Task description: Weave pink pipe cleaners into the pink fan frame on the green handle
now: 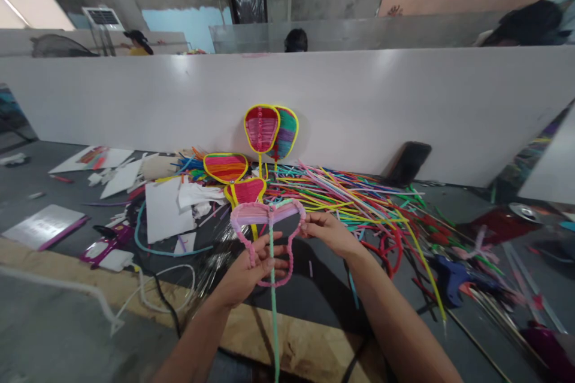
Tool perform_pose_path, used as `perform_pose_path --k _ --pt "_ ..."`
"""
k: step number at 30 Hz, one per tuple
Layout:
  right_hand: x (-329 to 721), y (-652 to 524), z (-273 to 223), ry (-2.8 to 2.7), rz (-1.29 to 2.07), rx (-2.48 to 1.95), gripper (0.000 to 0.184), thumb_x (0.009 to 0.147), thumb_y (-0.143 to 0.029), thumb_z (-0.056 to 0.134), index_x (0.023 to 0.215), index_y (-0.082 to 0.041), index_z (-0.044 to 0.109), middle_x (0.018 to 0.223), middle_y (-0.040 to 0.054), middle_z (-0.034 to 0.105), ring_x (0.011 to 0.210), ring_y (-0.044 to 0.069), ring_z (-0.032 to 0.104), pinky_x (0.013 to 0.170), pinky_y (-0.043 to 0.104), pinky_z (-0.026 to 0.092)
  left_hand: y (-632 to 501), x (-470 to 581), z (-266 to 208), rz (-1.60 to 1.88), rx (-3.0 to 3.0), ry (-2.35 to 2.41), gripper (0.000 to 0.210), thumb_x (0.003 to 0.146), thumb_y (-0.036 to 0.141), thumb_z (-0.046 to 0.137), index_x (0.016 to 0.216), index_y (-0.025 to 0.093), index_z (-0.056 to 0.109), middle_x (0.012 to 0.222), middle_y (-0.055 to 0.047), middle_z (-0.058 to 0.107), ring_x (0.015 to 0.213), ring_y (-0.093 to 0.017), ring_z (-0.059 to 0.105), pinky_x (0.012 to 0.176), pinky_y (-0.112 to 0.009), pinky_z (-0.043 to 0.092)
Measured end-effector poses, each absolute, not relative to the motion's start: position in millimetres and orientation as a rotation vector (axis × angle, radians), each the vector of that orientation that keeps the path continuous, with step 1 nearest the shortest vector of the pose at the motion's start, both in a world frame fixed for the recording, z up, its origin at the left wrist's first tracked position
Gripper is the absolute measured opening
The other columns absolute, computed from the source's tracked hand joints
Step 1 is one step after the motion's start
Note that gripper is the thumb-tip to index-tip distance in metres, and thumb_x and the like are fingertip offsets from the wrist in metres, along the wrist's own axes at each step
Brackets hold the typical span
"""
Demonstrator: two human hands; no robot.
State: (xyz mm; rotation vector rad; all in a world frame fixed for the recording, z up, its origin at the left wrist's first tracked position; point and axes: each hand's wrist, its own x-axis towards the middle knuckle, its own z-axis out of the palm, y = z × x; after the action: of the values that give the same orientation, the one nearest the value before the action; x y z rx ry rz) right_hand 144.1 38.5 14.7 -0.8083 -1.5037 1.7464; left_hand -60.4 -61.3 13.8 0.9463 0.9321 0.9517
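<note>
A butterfly-shaped pink pipe-cleaner fan point(291, 254) is held up over the near side of the table. Pink and lilac strands fill its top band; the lower part is an open outline. A pale green stem point(274, 305) runs down its middle. My left hand point(251, 272) grips the fan from below left, thumb by the stem and fingers behind it. On the upper right edge of the outline, my right hand point(330, 232) pinches with thumb and fingertips. Just behind lies a red fan with a yellow rim point(247, 191).
Two finished fans point(262, 128) lean on the white partition point(171, 96). Loose pipe cleaners point(332, 191) pile up behind my right hand. Farther right are a phone point(408, 163), a red can point(507, 221) and a blue glue gun point(449, 278). White cards point(166, 209) and a cable lie left.
</note>
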Motion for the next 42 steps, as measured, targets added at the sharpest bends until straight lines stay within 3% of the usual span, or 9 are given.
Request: perform_pose_path --k 15,23,31,42 --pt "139.0 35.1 14.7 -1.587 1.528 -0.874 0.014 0.074 -0.026 0.061 0.063 -0.017 0.063 0.064 -0.0016 0.060 0.062 0.012 0.052 0.067 0.026 0.040 -63.7 -55.0 21.3 0.958 0.949 0.966 0.050 0.081 0.026 0.063 0.128 0.021 0.045 0.117 -0.015 0.059 0.092 -0.022 0.064 0.083 -0.038 0.050" --pt "147.9 34.8 15.9 -1.170 2.039 -0.582 0.032 0.073 -0.046 0.068 0.089 -0.019 0.070 0.081 0.0057 0.069 0.072 0.013 0.060 0.072 0.028 0.046 -54.8 -65.5 10.4 0.977 0.710 0.766 0.044 0.078 0.016 0.063 0.119 0.020 0.049 0.097 -0.010 0.068 0.081 -0.022 0.068 0.075 -0.040 0.054" --pt "147.0 34.8 16.3 -1.096 2.036 -0.602 0.027 0.068 -0.043 0.075 0.073 -0.017 0.068 0.083 0.0046 0.066 0.073 0.013 0.059 0.067 0.025 0.047 -51.6 -60.1 6.4 0.953 0.689 0.739 0.043 0.078 0.015 0.064 0.119 0.020 0.049 0.096 -0.009 0.069 0.078 -0.021 0.069 0.072 -0.039 0.055" --pt "139.4 33.3 16.3 -1.185 1.788 -0.655 0.023 0.067 -0.041 0.073 0.067 -0.019 0.065 0.071 0.0009 0.065 0.067 0.012 0.056 0.070 0.028 0.043 -52.3 -55.2 13.9 0.964 0.704 0.731 0.042 0.077 0.016 0.066 0.116 0.019 0.050 0.093 -0.009 0.069 0.079 -0.020 0.069 0.074 -0.037 0.055"
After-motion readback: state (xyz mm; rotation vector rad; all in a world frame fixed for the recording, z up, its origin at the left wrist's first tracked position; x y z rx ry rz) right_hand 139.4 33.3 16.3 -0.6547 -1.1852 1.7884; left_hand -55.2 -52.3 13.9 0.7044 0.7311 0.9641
